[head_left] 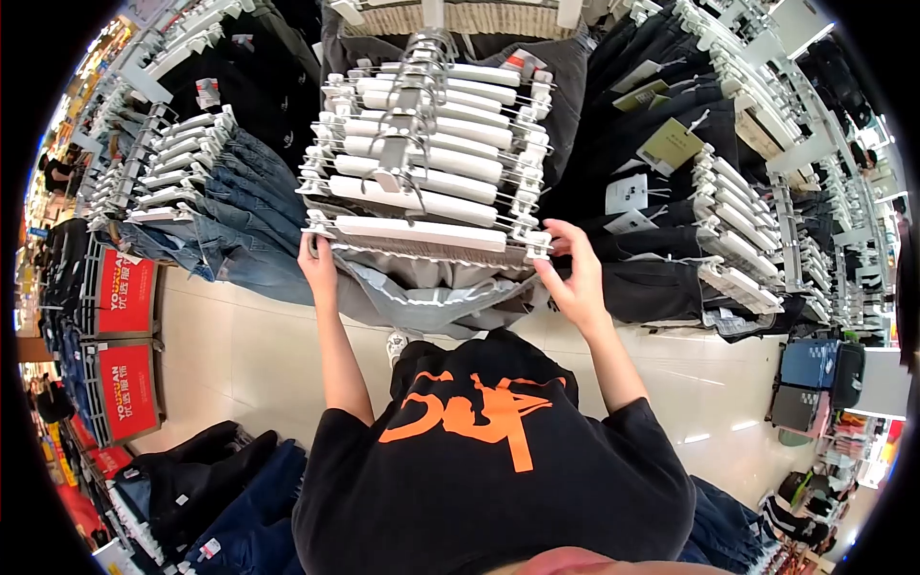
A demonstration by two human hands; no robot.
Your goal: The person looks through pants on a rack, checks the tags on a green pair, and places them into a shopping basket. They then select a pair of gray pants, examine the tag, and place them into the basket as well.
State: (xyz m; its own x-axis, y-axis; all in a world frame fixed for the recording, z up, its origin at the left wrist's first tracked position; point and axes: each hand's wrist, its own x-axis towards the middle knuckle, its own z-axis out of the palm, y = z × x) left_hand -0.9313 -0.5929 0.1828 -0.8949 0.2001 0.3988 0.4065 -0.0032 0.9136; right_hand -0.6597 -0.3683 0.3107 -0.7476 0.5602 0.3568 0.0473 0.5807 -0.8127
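In front of me, a row of white clip hangers [422,144] hangs from a metal rail arm, holding grey trousers by the waistband. The nearest hanger [422,233] carries light grey trousers [431,297] with the waist sagging towards me. At its left end, my left hand [318,266] is closed near the clip and the trousers' waist edge. My right hand [575,278] has thumb and fingers around the clip at the right end. Exactly where the fingertips press is partly hidden.
Blue jeans [249,211] hang at the left, and black trousers [652,287] with paper tags [671,144] at the right. Red sign boards [127,388] stand at far left. More dark jeans [240,508] hang low behind me. The pale tiled floor [220,345] shows between racks.
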